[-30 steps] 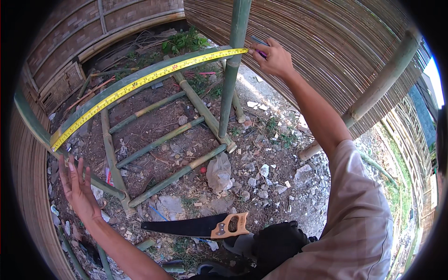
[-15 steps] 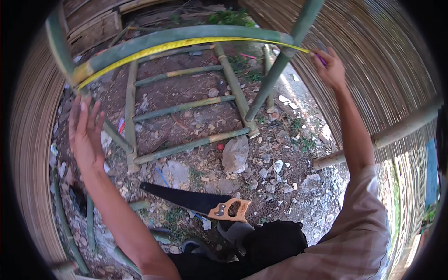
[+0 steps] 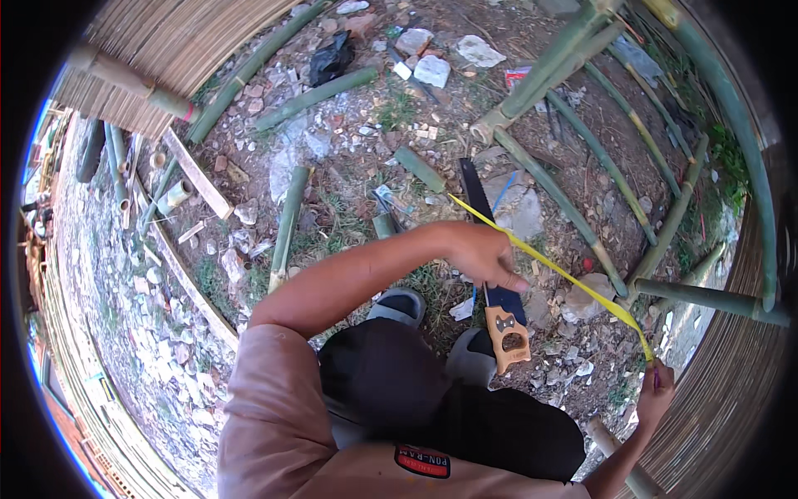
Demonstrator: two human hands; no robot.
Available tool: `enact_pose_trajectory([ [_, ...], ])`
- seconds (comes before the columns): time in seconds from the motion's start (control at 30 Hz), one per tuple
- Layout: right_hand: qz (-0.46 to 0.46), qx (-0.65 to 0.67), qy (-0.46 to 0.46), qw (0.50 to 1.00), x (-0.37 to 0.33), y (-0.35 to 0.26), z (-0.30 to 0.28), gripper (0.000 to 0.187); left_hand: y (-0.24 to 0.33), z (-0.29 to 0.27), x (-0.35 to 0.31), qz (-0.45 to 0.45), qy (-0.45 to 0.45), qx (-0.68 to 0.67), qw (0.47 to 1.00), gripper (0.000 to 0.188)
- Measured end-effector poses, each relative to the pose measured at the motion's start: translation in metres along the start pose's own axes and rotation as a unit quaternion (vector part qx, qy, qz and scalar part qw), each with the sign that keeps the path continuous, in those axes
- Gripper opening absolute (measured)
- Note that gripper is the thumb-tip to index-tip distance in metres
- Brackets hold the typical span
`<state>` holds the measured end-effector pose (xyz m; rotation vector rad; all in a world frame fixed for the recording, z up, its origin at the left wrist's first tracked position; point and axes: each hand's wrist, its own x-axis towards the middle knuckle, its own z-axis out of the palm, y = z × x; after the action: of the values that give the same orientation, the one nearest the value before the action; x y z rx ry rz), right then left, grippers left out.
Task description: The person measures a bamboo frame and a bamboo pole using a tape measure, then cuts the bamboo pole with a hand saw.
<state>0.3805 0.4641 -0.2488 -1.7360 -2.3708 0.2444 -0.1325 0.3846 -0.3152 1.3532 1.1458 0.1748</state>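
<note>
Single view for you: left fisheye of head-worn pair, looking steeply down. Your shirt (image 3: 274, 399) closest, along lower edge; your shoes (image 3: 472, 356) and rubble-strewn ground (image 3: 357, 179) farther below; wide lens also takes in slatted wall (image 3: 179, 41), upper left.

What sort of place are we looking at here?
Probably a makeshift outdoor bamboo-work site: a handsaw lies on rubble-strewn ground, a yellow measuring tape is drawn out, and a bamboo frame is close by.
</note>
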Motion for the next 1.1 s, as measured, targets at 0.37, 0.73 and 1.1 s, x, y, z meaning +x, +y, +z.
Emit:
enact_pose_trajectory([
  [0.37, 0.076, -0.131, -0.345, 0.926, 0.000, -0.061, 0.040, 0.028, -0.174, 0.138, -0.071, -0.008, 0.409, -0.397, 0.822, 0.048],
  [0.73, 0.111, -0.072, -0.345, 0.929, 0.027, -0.131, 0.024, 0.022, -0.305, 0.275, -0.240, -0.474, 0.573, -0.044, 0.667, 0.064],
  [1.1, 0.080, 0.150, -0.218, 0.961, 0.111, -0.227, 0.075, 0.034, -0.241, 0.134, -0.156, -0.316, 0.771, 0.011, 0.553, 0.060],
])
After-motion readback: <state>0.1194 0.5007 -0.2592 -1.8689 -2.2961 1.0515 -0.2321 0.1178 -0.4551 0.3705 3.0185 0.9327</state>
